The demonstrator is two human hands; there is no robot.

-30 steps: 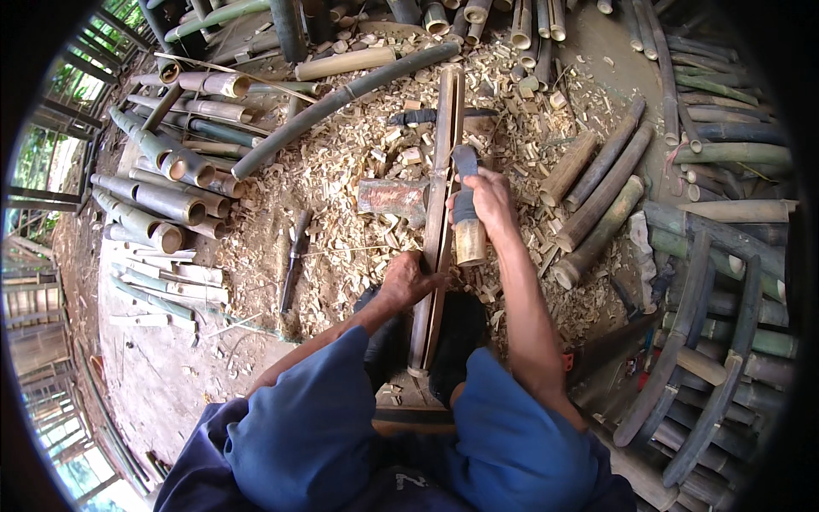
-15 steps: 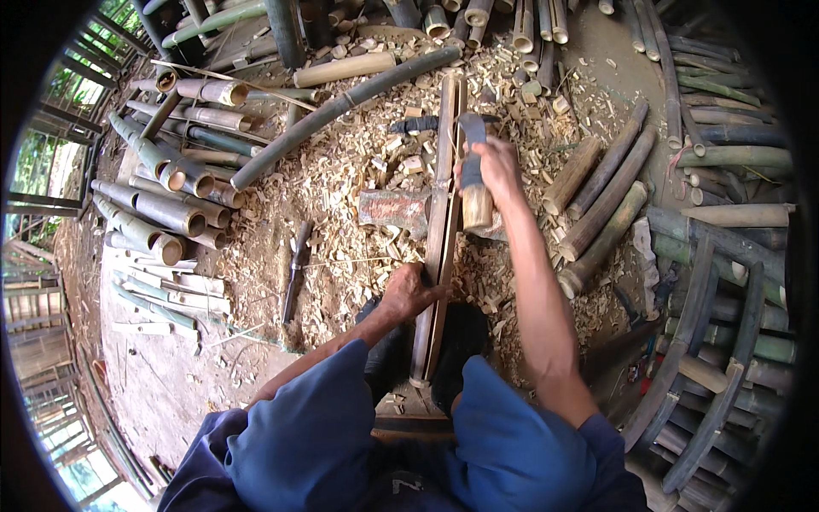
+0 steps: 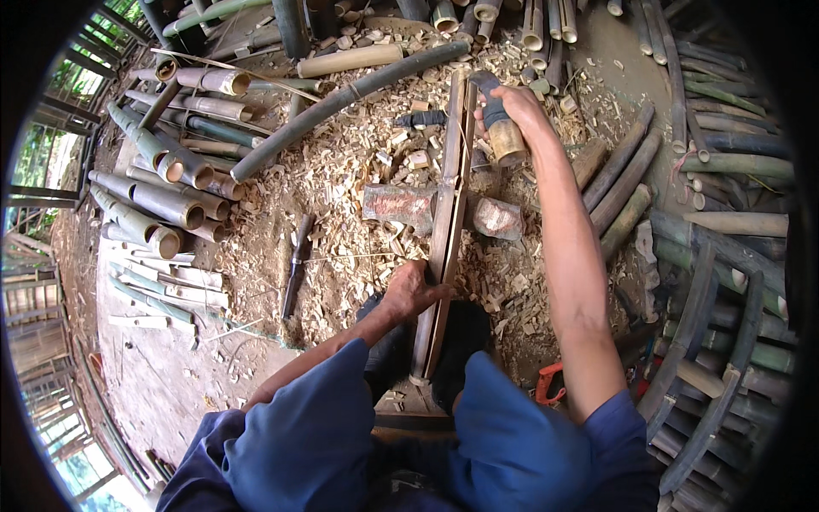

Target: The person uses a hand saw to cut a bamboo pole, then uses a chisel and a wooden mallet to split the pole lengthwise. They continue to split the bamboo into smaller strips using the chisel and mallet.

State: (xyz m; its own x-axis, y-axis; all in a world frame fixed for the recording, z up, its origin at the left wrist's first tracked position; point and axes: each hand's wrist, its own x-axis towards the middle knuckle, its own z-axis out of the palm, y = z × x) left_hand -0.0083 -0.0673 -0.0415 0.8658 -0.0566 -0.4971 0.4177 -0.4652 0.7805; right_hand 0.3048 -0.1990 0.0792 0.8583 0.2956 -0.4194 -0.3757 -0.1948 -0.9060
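Between my knees a long split bamboo pole [image 3: 443,226] runs away from me, resting across a short log [image 3: 397,207] with reddish marks. My left hand [image 3: 413,288] is closed around its near part, the thumb reaching across the top. My right hand [image 3: 519,107] grips a billhook [image 3: 506,142] by the dark-wrapped part, just below its curved grey blade. The pale wooden butt of the tool points back toward me. The blade is beside the pole's far end; whether it touches I cannot tell.
Wood chips [image 3: 341,188] cover the ground around the log. A dark-handled tool [image 3: 298,264] lies to the left. Bamboo lengths [image 3: 188,213] are piled at left, and a bamboo stack [image 3: 734,222] stands at right. A long bamboo pole [image 3: 350,96] lies beyond. An orange saw handle [image 3: 549,384] shows by my right arm.
My right hand has moved away from me and slightly right with the billhook, toward the pole's far end. The log's right part and the orange handle have come into sight. My left hand stays put.
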